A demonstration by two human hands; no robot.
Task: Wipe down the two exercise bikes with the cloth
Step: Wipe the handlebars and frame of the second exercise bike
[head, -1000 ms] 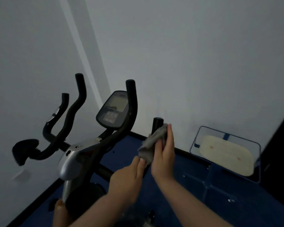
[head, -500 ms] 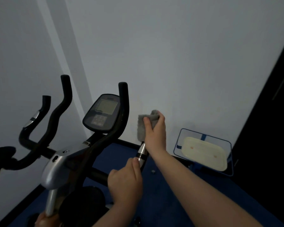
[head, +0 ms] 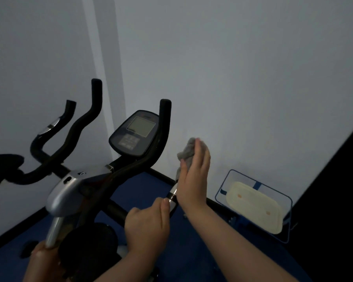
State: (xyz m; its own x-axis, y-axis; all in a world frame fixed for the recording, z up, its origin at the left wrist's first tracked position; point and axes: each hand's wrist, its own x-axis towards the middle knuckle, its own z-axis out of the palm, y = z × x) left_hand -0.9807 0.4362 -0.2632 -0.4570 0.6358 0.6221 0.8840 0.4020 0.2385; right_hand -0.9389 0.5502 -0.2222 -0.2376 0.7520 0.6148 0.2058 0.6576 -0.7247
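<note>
A black and silver exercise bike (head: 69,186) with a grey console (head: 135,133) stands in front of me. My right hand (head: 194,180) holds the grey cloth (head: 186,153) bunched over the upper end of the near right handlebar, hiding that tip. Just below, my left hand (head: 147,224) grips the same bar under its silver ring (head: 172,193). Three other black handlebar horns rise to the left, and a black saddle-like part (head: 2,165) shows at the far left edge.
The bike stands on a blue floor mat (head: 141,184) in a corner of white walls. A blue wire frame (head: 220,192) holding a cream pad (head: 253,206) leans at the right wall. A dark door or panel (head: 334,190) fills the far right.
My right hand has slid the cloth up the handlebar to its tip. My left hand has settled lower on the bar, below the silver ring. My view has shifted.
</note>
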